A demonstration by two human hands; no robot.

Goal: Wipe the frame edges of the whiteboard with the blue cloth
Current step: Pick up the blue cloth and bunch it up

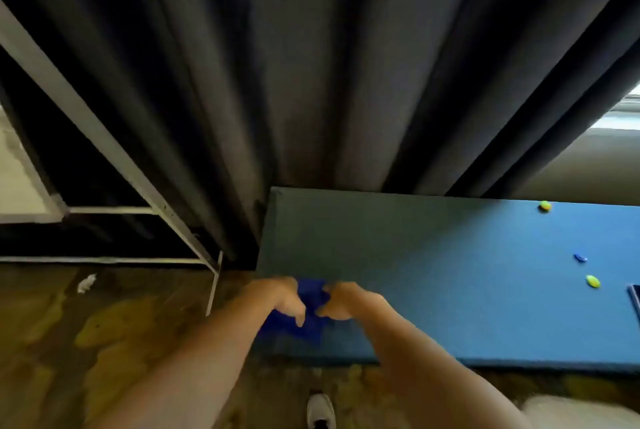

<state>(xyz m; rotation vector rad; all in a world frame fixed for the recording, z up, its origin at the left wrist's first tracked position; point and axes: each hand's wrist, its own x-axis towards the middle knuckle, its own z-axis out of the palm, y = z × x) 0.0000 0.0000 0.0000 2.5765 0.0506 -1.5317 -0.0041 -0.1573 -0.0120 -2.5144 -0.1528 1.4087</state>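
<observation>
The blue cloth [311, 293] lies at the near left corner of a blue table [450, 272], bunched between both hands. My left hand [282, 300] grips its left side with fingers curled. My right hand [346, 300] grips its right side, almost touching the left hand. A whiteboard stands at the far left: part of its white surface [17, 182] and its grey metal frame [86, 123] show, slanting down to the floor.
A dark pleated curtain [311, 64] hangs behind the table. Small yellow-green [544, 206], blue [580, 257] and yellow [592, 281] pieces lie on the table's right. A scrap of paper [86, 283] lies on the brown floor. My shoe [320, 409] shows below.
</observation>
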